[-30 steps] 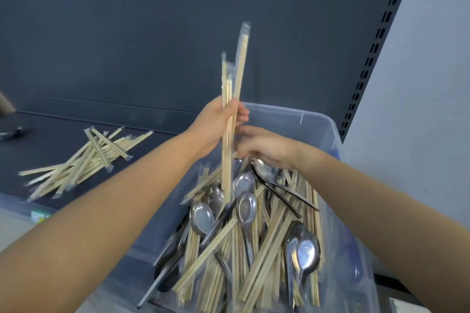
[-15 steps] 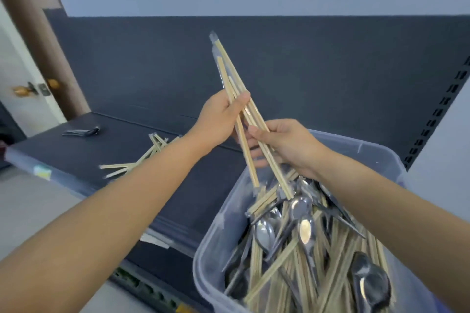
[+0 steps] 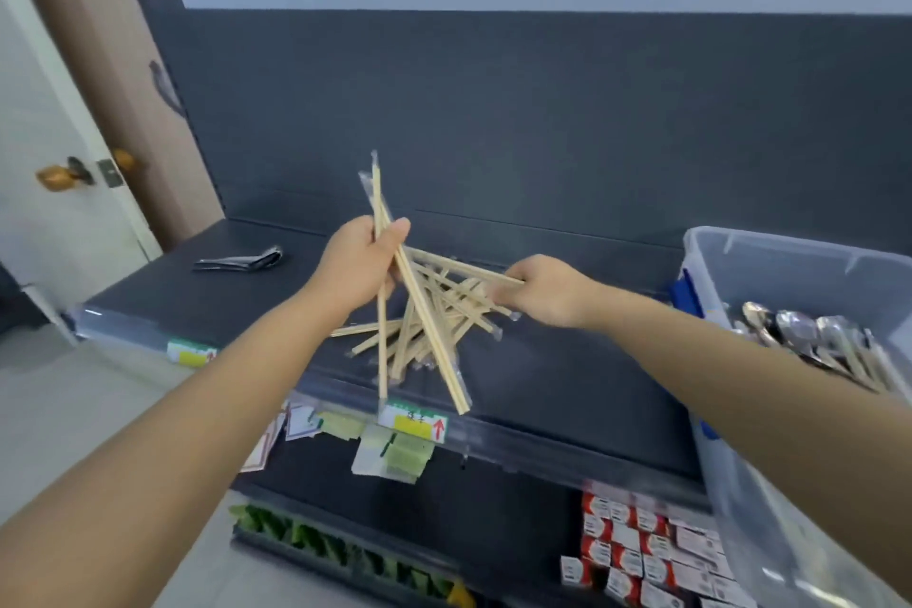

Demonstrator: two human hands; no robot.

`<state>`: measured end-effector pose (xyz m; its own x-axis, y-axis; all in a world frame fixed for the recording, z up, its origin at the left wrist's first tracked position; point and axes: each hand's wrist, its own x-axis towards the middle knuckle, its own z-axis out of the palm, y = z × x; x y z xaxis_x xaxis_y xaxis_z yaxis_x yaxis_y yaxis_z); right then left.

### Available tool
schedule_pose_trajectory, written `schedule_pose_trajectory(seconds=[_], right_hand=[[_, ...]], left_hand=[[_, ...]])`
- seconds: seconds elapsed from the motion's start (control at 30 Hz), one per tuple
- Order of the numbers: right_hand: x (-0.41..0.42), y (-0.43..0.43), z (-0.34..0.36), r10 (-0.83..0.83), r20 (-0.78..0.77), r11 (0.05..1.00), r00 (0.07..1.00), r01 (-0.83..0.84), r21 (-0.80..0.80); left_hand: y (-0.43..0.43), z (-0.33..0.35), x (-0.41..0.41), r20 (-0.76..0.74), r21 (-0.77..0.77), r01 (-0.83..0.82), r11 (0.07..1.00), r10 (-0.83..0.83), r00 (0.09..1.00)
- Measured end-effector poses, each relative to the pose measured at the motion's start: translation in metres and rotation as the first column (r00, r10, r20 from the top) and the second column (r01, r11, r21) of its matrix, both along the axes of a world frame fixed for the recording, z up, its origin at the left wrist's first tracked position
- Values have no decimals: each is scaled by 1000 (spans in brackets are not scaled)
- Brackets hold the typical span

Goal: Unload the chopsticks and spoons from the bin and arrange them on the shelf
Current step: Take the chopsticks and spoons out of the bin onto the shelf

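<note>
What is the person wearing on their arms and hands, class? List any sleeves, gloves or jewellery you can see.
Nothing worn is in view. The left hand and right hand are ungloved, and no rings show. The left forearm and right forearm are bare too: no sleeve edge, watch or bracelet appears before the frame's edge.

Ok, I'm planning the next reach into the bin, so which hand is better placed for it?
Right, probably. The right hand sits nearer the bin and pinches just one chopstick pair at the pile; the left hand, farther away, grips a full bundle of chopsticks.
</note>
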<state>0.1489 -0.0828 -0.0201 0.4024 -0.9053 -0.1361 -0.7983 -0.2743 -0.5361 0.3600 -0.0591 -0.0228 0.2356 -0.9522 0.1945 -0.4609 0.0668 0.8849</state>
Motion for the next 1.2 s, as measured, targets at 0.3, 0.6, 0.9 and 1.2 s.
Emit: schedule_pose_trajectory(seconds=[0.3,0.6,0.9,1.2], right_hand=[[18,-71,-58,-199,-172,971,965,171,-166],[8,-133,-118,-305,-128,949,944,290,-124],[-27,-125,-104,-433,-81,897,898,420,-136],[-71,-55,14,-600,-198,768,775,489,-415]], left_hand=[[-81,-38,1,117,258,182,949,-218,969],[-166,-92,-44,71,415,338,845,-401,914],[-172,-100,-57,712,290,442,849,-500,493],[-149,-28,-128,833,64,703,708,-426,354]])
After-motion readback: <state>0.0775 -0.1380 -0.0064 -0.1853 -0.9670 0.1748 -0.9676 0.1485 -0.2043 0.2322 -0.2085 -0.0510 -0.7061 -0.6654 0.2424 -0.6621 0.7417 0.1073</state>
